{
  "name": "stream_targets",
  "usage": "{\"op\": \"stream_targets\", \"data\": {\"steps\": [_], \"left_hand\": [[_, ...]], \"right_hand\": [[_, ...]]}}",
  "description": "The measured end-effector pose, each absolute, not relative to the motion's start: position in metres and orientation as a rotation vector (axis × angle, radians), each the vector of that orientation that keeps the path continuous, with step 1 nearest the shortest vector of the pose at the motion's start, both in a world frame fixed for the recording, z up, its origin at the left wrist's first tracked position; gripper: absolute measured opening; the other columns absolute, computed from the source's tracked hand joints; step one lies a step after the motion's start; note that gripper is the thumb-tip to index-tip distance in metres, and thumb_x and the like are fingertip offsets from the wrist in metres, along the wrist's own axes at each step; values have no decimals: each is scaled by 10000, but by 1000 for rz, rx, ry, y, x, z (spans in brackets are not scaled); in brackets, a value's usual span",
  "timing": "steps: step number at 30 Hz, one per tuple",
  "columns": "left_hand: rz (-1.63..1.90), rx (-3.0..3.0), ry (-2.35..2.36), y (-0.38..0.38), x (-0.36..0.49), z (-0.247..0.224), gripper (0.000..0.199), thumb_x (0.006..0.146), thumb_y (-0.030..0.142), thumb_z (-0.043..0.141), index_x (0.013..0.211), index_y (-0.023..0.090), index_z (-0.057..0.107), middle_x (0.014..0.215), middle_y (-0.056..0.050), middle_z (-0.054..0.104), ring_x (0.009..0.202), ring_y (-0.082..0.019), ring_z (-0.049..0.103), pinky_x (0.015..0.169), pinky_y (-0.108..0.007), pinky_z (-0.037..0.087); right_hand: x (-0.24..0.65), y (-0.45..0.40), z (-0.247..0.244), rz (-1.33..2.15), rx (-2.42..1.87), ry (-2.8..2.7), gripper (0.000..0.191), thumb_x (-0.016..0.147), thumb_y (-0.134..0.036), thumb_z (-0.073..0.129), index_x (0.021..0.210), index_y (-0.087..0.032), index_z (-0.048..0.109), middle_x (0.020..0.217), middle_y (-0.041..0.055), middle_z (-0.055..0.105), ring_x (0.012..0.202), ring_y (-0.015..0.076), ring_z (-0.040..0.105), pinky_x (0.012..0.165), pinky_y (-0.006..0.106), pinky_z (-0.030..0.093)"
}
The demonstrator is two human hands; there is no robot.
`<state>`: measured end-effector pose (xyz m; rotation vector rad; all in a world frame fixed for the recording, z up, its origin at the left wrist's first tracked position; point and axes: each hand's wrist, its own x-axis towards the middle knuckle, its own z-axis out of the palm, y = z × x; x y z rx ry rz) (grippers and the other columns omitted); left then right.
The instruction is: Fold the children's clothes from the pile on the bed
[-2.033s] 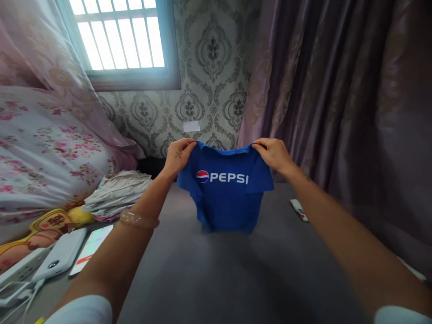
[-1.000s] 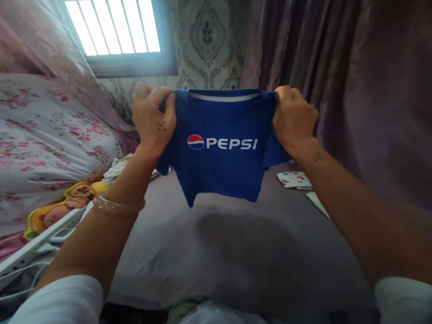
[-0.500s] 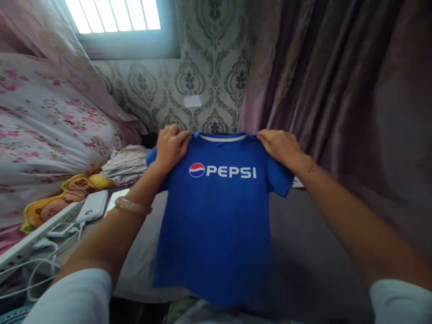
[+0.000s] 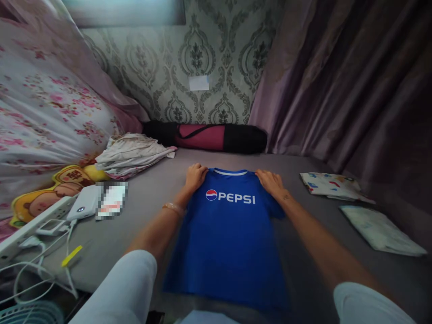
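A blue T-shirt (image 4: 232, 243) with a white PEPSI print spreads out in front of me, its white-trimmed collar away from me and its hem near my body. My left hand (image 4: 196, 177) pinches the shirt at the left shoulder, close to the collar. At the other shoulder, my right hand (image 4: 270, 181) grips the cloth with fingers closed. The shirt's right sleeve hangs out beside my right wrist; my left arm covers most of the left sleeve. Its back lies low over the grey bed surface (image 4: 155, 193); I cannot tell how much of it touches.
Folded cloths (image 4: 133, 153) lie at the back left, beside a long black-and-red bag (image 4: 202, 137) along the wall. A power strip (image 4: 37, 225), white power bank (image 4: 84, 202) and cables occupy the left edge. Two flat folded items, a patterned one (image 4: 332, 185) and a pale one (image 4: 381, 230), lie right.
Both hands have lowered the T-shirt from a raised, upright hold towards the bed. The view has tilted down, bringing the long bag and the folded items on the right into sight.
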<state>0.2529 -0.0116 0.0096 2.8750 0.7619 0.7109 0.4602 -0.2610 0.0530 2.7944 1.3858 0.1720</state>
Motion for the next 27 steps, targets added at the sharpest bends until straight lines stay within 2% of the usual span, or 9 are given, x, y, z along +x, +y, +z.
{"op": "stream_targets", "data": {"steps": [12,20,27], "left_hand": [[546,2804,710,13,289,-16,421,979,438,313,981,274,701,954,-132,622,991,-324,562,854,-459,396],[563,2713,769,40,321,-21,367,966,412,372,986,242,696,961,-122,611,1005,-304,541,881,-427,357],[555,2758,817,56,340,-25,363,971,375,371,1020,196,683,985,-135,605,1012,-305,526,879,-435,360]], "right_hand": [[498,-232,16,-16,2761,1362,414,1029,-327,237,1224,-258,595,1210,119,650,1064,255,626,831,350,427],[528,-208,9,-34,2755,1365,421,1031,-329,217,1267,-254,556,1213,122,641,1064,253,624,845,338,418],[550,-192,5,-23,2776,1369,459,1028,-336,180,1278,-232,551,1235,164,628,1062,280,620,868,376,419]]}}
